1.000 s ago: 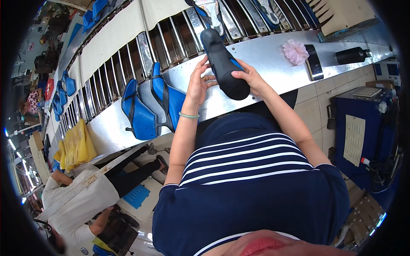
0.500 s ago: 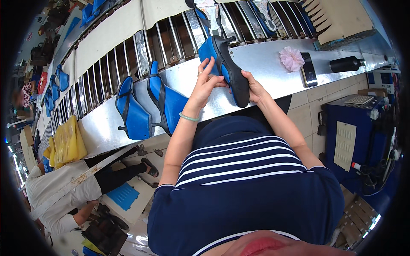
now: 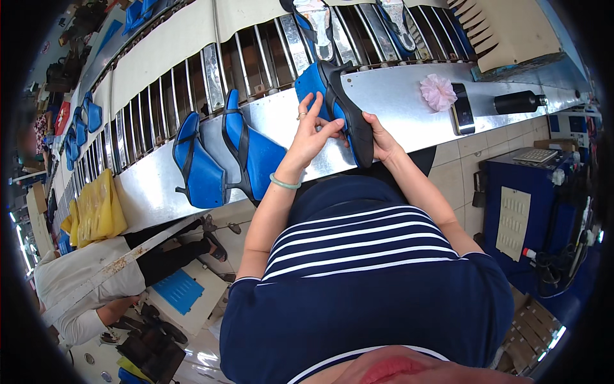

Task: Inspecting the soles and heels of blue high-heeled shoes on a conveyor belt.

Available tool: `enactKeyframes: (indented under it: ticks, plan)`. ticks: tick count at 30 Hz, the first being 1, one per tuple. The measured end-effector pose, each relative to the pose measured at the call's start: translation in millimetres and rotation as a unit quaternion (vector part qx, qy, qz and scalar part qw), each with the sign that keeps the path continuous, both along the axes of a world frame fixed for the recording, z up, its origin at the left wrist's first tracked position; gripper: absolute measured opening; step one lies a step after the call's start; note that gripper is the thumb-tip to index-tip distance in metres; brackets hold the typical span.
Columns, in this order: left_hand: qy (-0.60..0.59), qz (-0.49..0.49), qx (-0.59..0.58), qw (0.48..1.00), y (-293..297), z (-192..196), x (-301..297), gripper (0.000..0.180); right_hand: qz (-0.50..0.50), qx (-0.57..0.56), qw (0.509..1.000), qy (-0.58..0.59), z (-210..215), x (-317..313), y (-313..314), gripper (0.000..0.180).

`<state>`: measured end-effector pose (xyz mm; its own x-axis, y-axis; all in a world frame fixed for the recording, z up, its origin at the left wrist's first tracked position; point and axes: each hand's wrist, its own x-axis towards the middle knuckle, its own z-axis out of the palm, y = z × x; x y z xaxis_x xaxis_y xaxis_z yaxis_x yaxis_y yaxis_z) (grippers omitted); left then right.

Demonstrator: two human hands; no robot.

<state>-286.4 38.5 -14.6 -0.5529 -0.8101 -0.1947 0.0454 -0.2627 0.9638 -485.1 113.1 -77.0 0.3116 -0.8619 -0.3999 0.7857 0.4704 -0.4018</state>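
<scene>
Now we have turned the blue shoe [image 3: 332, 105] since the earlier picture: before, its black sole faced up at us, and now it stands more on its side, so we see the blue upper next to the sole. We have also brought it a little nearer to our body, over the edge of the shiny metal table [image 3: 396, 96].

Our left hand [image 3: 311, 131] is on the blue side of the shoe. Its fingers are partly open and spread, with the fingertips pressing on the shoe and two fingers sticking up. A green bracelet [image 3: 284, 183] sits on that wrist. Our right hand [image 3: 382, 142] is curled around the low end of the black sole and grips it from the right.

Two more blue shoes [image 3: 227, 157] stand on the table to our left, near our left arm but not touching it. A pink fluffy flower [image 3: 438, 93], a dark phone [image 3: 462, 107] and a black bottle [image 3: 518, 101] lie on the table to our right, well apart from the hands. Behind the table runs a rack of metal bars [image 3: 192, 77] with more shoes on it. Another person in a white shirt [image 3: 83, 288] bends low at our left.
</scene>
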Motion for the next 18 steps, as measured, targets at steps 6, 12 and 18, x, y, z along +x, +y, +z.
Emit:
enactKeyframes:
  ticks: [6, 12, 18]
  plan:
    - [-0.116, 0.008, -0.074, 0.99, 12.5, 20.2, -5.3, 0.105, 0.006, 0.008, 1.0, 0.014, -2.0, 0.5, 1.6, 0.063]
    - [-0.198, 0.07, -0.105, 0.972, 17.8, 11.9, -7.6, 0.119, 0.021, 0.012, 0.999, 0.029, -0.9, -2.4, 3.1, 0.064]
    - [-0.118, 0.138, -0.112, 0.977, 0.0, -12.5, -0.1, 0.124, 0.034, 0.024, 0.996, 0.073, 2.8, -1.1, 7.5, 0.064]
